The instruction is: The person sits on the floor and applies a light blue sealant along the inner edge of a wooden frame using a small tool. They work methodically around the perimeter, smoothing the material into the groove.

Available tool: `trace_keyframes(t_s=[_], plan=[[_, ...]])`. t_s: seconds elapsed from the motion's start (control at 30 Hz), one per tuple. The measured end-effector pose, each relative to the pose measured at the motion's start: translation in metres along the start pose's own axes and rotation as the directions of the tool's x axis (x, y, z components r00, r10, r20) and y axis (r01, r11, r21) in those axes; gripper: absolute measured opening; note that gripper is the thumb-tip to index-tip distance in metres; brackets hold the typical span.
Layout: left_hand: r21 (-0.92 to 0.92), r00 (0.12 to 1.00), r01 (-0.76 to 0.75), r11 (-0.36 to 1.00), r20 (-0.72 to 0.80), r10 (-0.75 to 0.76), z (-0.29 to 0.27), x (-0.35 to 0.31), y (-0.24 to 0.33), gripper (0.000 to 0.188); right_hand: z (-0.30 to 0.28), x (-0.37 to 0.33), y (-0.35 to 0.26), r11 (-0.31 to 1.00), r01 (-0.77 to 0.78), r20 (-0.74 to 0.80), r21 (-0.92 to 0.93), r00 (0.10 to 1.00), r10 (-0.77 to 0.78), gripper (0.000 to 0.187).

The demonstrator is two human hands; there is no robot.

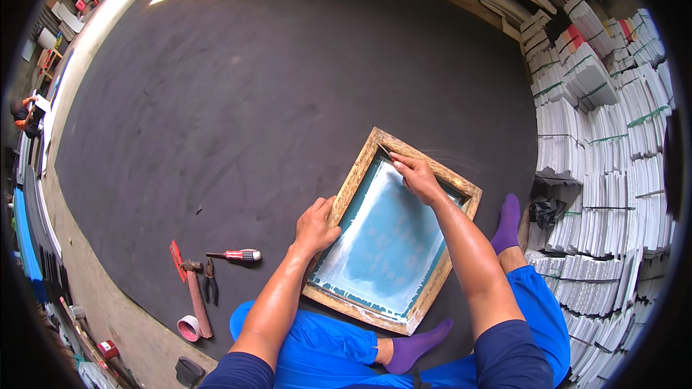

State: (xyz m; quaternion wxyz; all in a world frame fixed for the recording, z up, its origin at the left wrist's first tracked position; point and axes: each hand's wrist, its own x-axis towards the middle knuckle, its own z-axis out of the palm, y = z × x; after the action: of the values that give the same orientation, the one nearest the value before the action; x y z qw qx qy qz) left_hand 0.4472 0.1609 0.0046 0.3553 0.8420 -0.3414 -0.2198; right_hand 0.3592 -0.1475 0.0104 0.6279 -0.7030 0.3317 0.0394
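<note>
A wooden screen frame (358, 311) lies tilted across my lap and the dark floor, with blue-teal mesh (393, 234) inside it, streaked white along its left and lower edges. My left hand (315, 225) is closed on the frame's left rail, the thumb lying over the inner side. My right hand (418, 179) reaches over the mesh and pinches a thin, dark, narrow tool (386, 150). Its tip meets the inside of the frame's top left corner. The tool's exact kind is too small to tell, and my fingers hide its lower part.
Left of me lie a red-and-white screwdriver (234, 254), pliers (210, 282), a hammer (197, 295), a red-handled tool (177, 262) and a tape roll (189, 328). Tied stacks of white sheets (605, 194) line the right side. Another person (27, 117) is at the far left.
</note>
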Motion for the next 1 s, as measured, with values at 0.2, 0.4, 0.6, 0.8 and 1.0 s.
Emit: trace_keyframes(t_s=[0.2, 0.4, 0.6, 0.8, 1.0], plan=[[-0.009, 1.000, -0.014, 1.000, -0.001, 0.014, 0.000, 0.002, 0.004, 0.070, 0.002, -0.001, 0.008, 0.995, 0.084, -0.087, -0.050, 0.992, -0.088, 0.041], [0.000, 1.000, 0.009, 1.000, 0.002, -0.009, 0.002, 0.001, -0.001, 0.071, -0.002, 0.002, 0.010, 0.826, 0.216, -0.139, -0.520, 0.933, -0.331, 0.038], [0.008, 1.000, 0.008, 1.000, 0.006, -0.008, 0.003, 0.001, -0.002, 0.071, -0.026, 0.008, -0.062, 0.748, -0.582, 0.161, 0.318, 0.811, 0.563, 0.029], [-0.002, 1.000, 0.014, 1.000, 0.009, -0.014, 0.000, 0.000, 0.000, 0.071, -0.004, -0.010, -0.048, 0.950, -0.309, 0.024, 0.049, 0.951, 0.308, 0.038], [-0.004, 1.000, 0.025, 1.000, 0.006, -0.025, -0.001, 0.000, 0.002, 0.071, 0.029, -0.035, -0.036, 0.799, -0.047, -0.274, -0.599, 0.950, -0.150, 0.039]])
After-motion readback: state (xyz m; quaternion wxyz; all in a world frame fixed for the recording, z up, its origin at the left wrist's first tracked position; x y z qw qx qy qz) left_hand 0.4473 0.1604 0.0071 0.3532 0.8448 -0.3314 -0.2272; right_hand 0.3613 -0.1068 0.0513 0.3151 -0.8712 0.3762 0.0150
